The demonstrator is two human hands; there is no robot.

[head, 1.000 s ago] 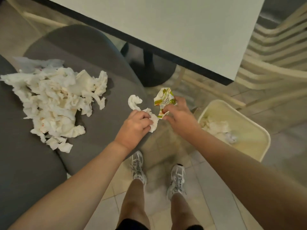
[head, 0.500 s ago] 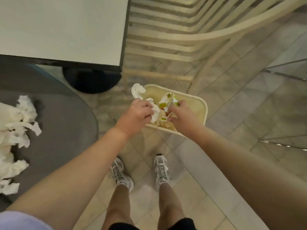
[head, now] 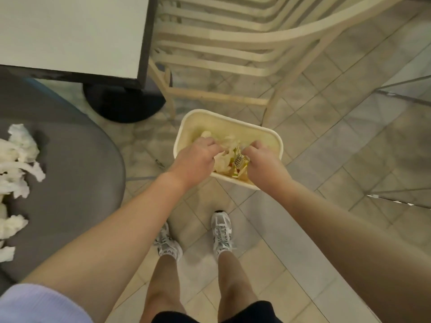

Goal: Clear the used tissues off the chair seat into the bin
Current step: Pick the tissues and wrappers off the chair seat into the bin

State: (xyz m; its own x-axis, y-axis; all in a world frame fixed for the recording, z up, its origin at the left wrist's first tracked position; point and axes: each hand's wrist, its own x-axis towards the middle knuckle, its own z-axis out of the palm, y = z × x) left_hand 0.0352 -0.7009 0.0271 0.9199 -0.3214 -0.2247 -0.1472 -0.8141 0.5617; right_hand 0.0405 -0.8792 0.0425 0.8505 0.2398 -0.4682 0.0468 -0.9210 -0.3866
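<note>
Leaning over the bin (head: 276, 141), the person has both hands down inside its rim. The left hand (head: 194, 160) has its fingers curled downward over crumpled tissue (head: 221, 160); whether they grip it or are letting go, I cannot tell. The right hand (head: 262, 160) pinches a printed wrapper (head: 239, 160) at its edge. This looks like the dropping step. Next they need to release both loads, then turn to the grey chair seat (head: 77, 173), where a heap of used tissues (head: 17, 164) lies at the left.

The wrapper (head: 239, 160) in the bin (head: 278, 145) reads "HELLO", second word unclear.
</note>
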